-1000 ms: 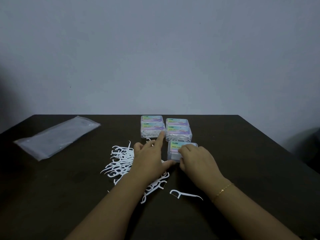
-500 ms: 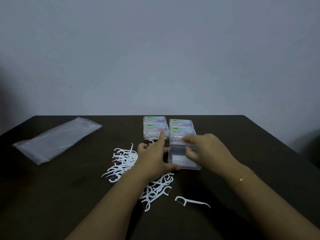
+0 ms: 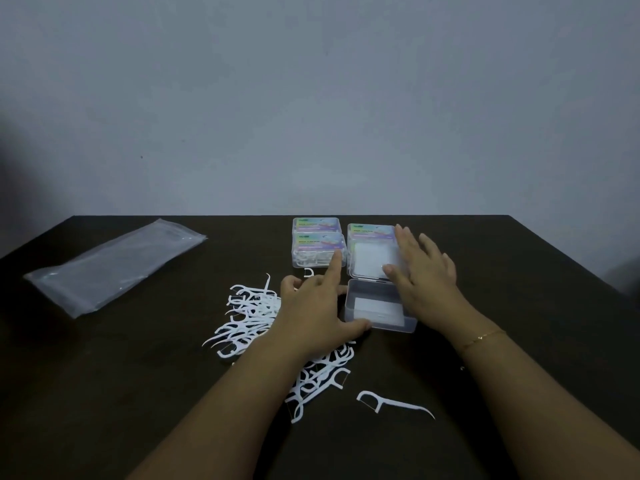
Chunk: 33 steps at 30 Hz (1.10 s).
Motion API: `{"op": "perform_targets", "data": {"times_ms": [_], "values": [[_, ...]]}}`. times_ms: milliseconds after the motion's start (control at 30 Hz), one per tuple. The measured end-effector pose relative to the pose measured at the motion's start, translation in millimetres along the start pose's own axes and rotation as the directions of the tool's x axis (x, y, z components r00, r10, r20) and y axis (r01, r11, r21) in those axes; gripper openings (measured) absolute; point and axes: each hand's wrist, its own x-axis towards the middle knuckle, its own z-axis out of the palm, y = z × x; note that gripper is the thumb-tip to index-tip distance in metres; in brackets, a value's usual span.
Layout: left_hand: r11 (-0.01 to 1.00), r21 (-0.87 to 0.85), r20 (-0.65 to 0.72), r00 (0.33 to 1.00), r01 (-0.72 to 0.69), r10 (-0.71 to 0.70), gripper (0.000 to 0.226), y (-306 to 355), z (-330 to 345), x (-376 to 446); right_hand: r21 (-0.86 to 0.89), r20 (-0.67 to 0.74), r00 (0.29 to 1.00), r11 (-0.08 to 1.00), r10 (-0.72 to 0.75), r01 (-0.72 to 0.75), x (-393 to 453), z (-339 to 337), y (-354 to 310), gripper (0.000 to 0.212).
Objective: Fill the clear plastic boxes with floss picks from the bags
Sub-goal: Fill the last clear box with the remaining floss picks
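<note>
Left hand (image 3: 313,311) grips the open box (image 3: 379,311) to steady it; right hand (image 3: 424,271), fingers straight, presses its lid (image 3: 374,259) back, ready for filling

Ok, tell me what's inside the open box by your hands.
The open box holds no picks; only a pale patch shows through its clear bottom. The left hand hides its left edge.
</note>
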Motion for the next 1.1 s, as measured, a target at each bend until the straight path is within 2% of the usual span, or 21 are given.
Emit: {"op": "perform_targets", "data": {"times_ms": [233,400,467,533,633,700,800,933,1000,1100], "values": [[1.000,0.027,-0.030,0.999,0.012,-0.012,0.105,-3,-3,-7,0.008,-0.092,0.996,1.000,0.001,0.000,-20,-14,-1,0.060],[0.998,0.046,-0.071,0.997,0.036,-0.033,0.093,3,-18,-24,0.155,-0.295,0.955,0.985,-0.033,0.082,-60,-22,-1,0.043],[0.995,0.084,-0.074,0.997,0.043,-0.037,0.091,1,-23,-33,0.205,-0.213,0.973,0.969,-0.095,0.139,-78,-21,-2,0.035],[0.992,0.116,-0.069,0.997,0.041,-0.033,0.090,0,-27,-45,0.255,-0.019,0.987,0.953,-0.162,0.161,-94,-19,-3,0.031],[0.990,0.143,-0.032,0.999,0.012,-0.007,0.099,-3,-33,-65,0.264,0.205,0.952,0.950,-0.227,0.169,-109,-16,1,0.033],[0.988,0.156,-0.020,1.000,-0.013,0.016,0.109,-9,-36,-76,0.215,0.287,0.927,0.960,-0.240,0.182,-114,-15,3,0.031],[0.982,0.188,-0.008,1.000,-0.023,0.025,0.113,-20,-42,-89,0.227,0.311,0.911,0.952,-0.271,0.206,-114,-17,-1,0.017],[0.986,0.167,-0.002,1.000,0.013,-0.013,0.104,-28,-46,-97,0.172,0.312,0.897,0.947,-0.313,0.271,-105,-12,-15,0.014],[0.988,0.150,-0.008,1.000,0.022,-0.021,0.093,-28,-47,-97,0.153,0.297,0.896,0.943,-0.329,0.295,-98,-7,-23,0.013],[0.986,0.157,-0.006,0.999,0.047,-0.046,0.058,-27,-49,-95,0.044,0.265,0.903,0.939,-0.339,0.340,-88,1,-37,0.023]]}}
